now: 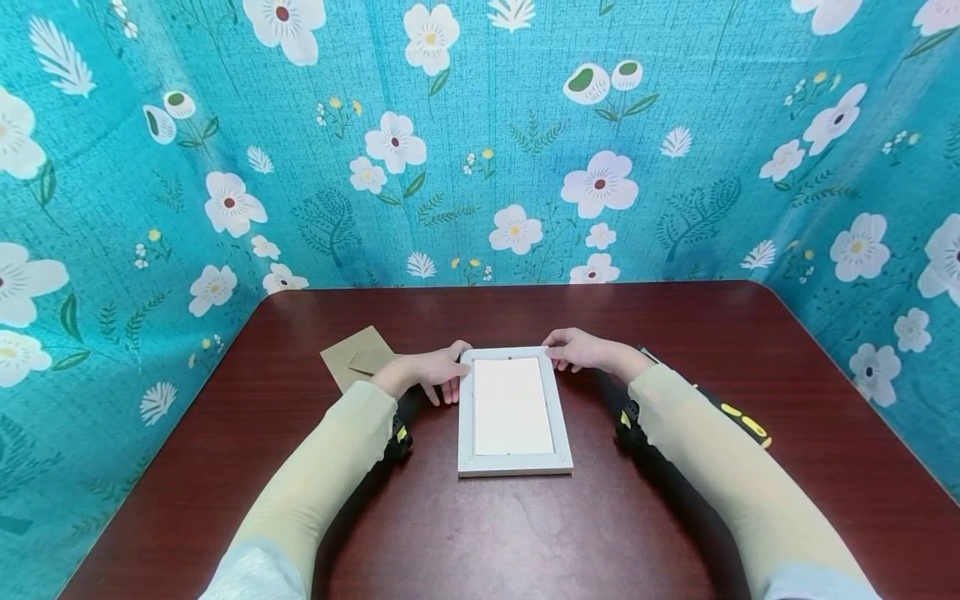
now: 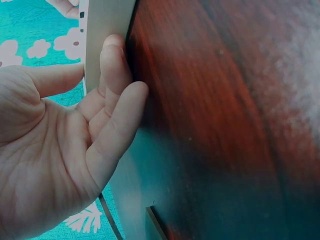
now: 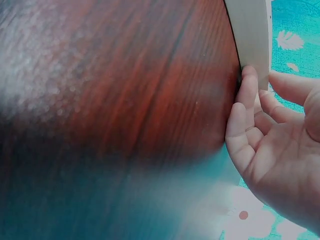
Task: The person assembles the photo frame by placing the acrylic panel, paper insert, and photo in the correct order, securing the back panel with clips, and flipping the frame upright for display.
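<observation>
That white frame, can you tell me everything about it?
The white frame is a rectangle with a pale border that looks like painted wood and a white panel inside. Tiny dark marks show at the panel's top and bottom. It is on the dark reddish table, with a short side nearest; whether its far end is lifted, I can't tell. The left hand holds its far left corner, the right hand its far right one.

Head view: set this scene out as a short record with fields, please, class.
Held: white rectangular picture frame, white rectangular panel inside
Left hand: holds its upper left edge
Right hand: holds its upper right corner
Beside left hand: flat brown cardboard piece
Beside right arm: black-and-yellow tool, partly hidden
Surface: dark red-brown wooden table
Backdrop: turquoise floral fabric
</observation>
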The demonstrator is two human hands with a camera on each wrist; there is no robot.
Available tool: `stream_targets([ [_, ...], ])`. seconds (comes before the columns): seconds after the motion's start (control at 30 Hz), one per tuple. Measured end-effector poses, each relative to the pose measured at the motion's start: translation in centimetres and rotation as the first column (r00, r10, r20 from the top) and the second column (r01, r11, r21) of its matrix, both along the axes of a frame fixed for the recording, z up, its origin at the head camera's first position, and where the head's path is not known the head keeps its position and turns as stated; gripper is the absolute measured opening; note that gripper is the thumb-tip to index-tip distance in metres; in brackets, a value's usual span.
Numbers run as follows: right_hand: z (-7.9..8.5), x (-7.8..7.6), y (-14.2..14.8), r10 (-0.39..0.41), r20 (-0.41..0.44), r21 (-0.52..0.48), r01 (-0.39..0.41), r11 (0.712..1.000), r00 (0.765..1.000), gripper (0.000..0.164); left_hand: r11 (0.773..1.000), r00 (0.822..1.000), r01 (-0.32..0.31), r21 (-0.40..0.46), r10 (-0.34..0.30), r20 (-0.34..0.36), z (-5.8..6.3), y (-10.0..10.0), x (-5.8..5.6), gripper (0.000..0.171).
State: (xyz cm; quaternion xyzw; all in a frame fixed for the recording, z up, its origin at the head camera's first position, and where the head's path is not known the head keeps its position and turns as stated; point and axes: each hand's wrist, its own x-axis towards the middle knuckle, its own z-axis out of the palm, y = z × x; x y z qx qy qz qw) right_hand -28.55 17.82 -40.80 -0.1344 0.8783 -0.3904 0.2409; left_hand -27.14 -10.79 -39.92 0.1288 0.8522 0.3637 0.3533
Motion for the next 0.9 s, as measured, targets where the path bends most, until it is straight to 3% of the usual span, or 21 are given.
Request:
stream_targets([
  [0.53,-0.6,0.0,-0.1,-0.005,0.007,-0.002,0.005,1.0,1.0,0.024,1.0,0.999,0.001,-0.004,-0.001,-0.039,-0.3,0.0,0.5,0.048],
  [0.9,-0.6,-0.2,-0.1,0.0,0.009,-0.01,0.0,1.0,1.0,0.023,1.0,0.988,-0.012,0.013,0.014,-0.154,0.1,-0.5,2.0,0.058],
])
